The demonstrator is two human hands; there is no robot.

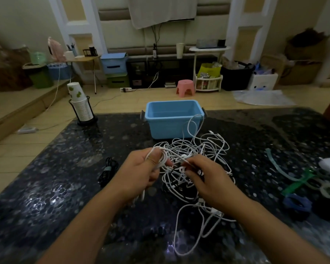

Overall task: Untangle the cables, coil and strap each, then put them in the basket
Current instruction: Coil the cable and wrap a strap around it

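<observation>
The white cables (196, 149) lie in one loose knot on the dark table (55, 187), just in front of the blue basket (172, 119), with one loop arching up against its near wall and a long tail trailing toward me. They look thin, light and limp, so I judge they will slide through each other easily but snag at the plugs; pulling hard would only tighten the knot. My left hand (141, 172) is curled round a small bundle of white loops, thumb pressed over them. My right hand (208, 178) pinches a strand at the middle of the tangle, fingers bent in close. The best hold seems to be near a plug end, feeding it back through the loops, not the middle of a run. A black cable (108, 169) sits coiled to my left, apart from the knot. Straps (293, 180), green and pale, lie to my right, near a blue ring (296, 203). A cup stack (82, 107) stands at the far left corner.
</observation>
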